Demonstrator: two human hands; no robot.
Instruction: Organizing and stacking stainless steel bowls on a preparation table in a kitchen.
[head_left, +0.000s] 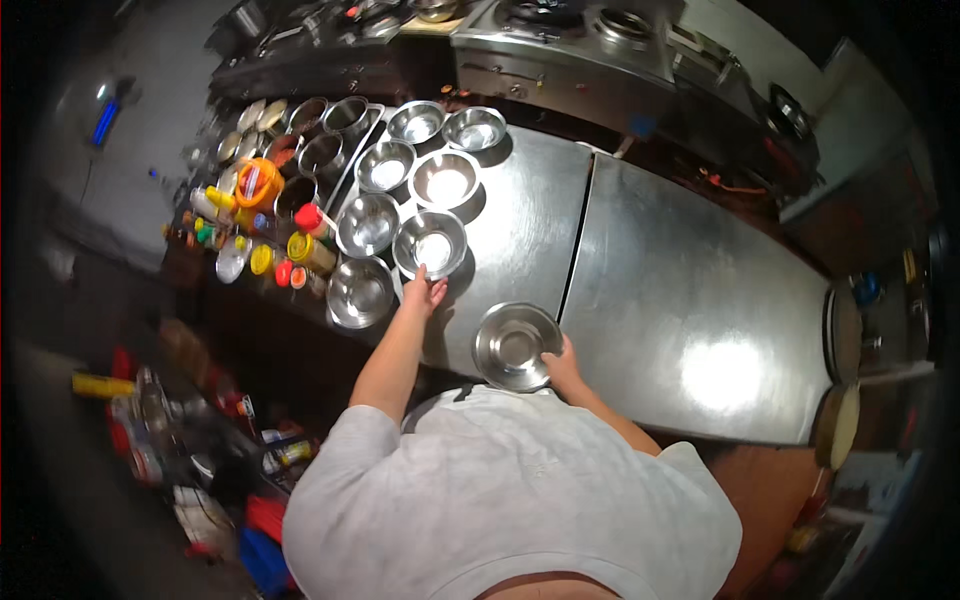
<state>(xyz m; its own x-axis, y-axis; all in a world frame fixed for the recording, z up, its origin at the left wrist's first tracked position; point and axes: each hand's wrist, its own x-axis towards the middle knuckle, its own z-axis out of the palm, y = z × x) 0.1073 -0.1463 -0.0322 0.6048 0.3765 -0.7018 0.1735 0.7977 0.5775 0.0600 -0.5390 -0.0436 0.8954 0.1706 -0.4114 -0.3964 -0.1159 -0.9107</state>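
My left hand (426, 291) has its thumb over the near rim of a shiny stainless steel bowl (409, 241), its fingers under the outside of that rim. At the table's front edge, close to my shirt, my right hand (564, 367) grips another steel bowl (491, 346) by its right rim, thumb inside. Several more steel bowls stand in two rows on the left part of the table, among them a front left bowl (358, 292), one behind it (366, 223) and a far right one (474, 130). All the bowls look empty inside.
Steel containers (321, 156) and seasoning jars (309, 251) with coloured lids crowd the left end. A narrow gap splits the steel tabletop (675, 285). Round boards (838, 427) stand at its right end. Beyond the table is a stove (555, 64) with cookware.
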